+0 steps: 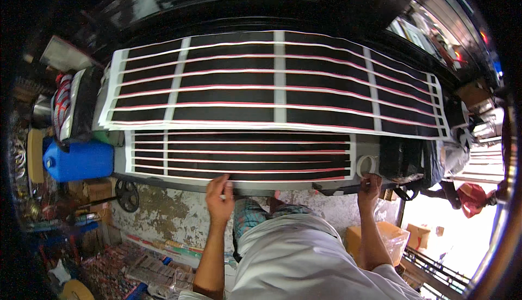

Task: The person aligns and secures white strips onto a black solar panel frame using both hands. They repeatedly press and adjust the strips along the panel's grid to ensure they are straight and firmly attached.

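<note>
Far stack (228,95), near striped sheet (244,156) already laid out; strips look unseparated.
Left hand (219,199) at sheet's edge, right hand (370,188) at pale ring (359,166); fingers curled, holds unclear.

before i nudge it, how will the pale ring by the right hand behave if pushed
The pale ring is probably light for its size, since its centre is open. Its round outline suggests it could roll if stood on its rim. Its wall looks thin, so a hard squeeze might bend it, though the material is unclear.
</note>
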The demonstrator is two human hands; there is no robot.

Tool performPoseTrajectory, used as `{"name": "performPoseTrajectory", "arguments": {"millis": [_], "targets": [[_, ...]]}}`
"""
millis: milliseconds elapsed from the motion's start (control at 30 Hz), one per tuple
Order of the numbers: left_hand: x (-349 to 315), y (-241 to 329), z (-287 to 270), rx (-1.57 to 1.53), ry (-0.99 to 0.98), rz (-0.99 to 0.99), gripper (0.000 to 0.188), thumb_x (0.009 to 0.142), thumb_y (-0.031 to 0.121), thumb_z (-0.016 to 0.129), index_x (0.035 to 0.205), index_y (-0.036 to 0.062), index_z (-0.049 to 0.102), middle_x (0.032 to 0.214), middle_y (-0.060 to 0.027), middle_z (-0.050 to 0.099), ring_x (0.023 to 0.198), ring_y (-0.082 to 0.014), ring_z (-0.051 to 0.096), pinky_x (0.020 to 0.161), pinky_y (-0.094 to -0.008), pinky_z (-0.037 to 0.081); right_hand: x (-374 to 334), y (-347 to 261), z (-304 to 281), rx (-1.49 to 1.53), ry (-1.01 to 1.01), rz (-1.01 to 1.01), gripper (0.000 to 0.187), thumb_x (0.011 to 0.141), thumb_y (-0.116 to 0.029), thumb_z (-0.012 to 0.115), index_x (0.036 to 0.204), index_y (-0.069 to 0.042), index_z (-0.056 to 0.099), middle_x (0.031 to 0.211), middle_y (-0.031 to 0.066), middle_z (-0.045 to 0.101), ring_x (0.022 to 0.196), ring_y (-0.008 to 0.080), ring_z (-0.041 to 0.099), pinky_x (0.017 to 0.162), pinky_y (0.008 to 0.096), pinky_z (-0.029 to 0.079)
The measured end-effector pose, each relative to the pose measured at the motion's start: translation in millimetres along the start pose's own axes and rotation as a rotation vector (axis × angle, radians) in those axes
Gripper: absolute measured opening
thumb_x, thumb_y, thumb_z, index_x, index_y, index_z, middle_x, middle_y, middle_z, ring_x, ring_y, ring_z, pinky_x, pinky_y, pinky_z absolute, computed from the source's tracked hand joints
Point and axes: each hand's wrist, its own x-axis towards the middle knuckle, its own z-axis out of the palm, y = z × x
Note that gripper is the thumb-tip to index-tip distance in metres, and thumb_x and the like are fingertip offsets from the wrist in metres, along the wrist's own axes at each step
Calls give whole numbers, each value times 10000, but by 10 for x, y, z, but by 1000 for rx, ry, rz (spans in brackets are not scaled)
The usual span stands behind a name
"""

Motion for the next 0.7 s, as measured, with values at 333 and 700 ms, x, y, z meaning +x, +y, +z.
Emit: {"name": "performPoseTrajectory", "arguments": {"millis": [333, 700], "targets": [[134, 1171, 104, -1090, -447, -553, 570, 1135, 230, 609, 1621, 15, 401, 1261, -126, 758, 1150, -166, 687, 1029, -331, 514, -26, -2098, 555, 572, -569, -552, 255, 891, 36, 773, 1124, -45, 707, 1226, 199, 628, 1110, 378, 696, 898, 449, 603], [73, 1118, -487, -671, -257, -388, 655, 1076, 144, 686, 1657, 39, 402, 1233, -152, 787, 1154, -217, 750, 1031, -368, 559, 0, -2755, 994, 936, -970, -182, 512, 1026, -217, 770, 1467, -47, 576, 1275, 142, 664, 1120, 228, 673, 911, 369, 576]]}}
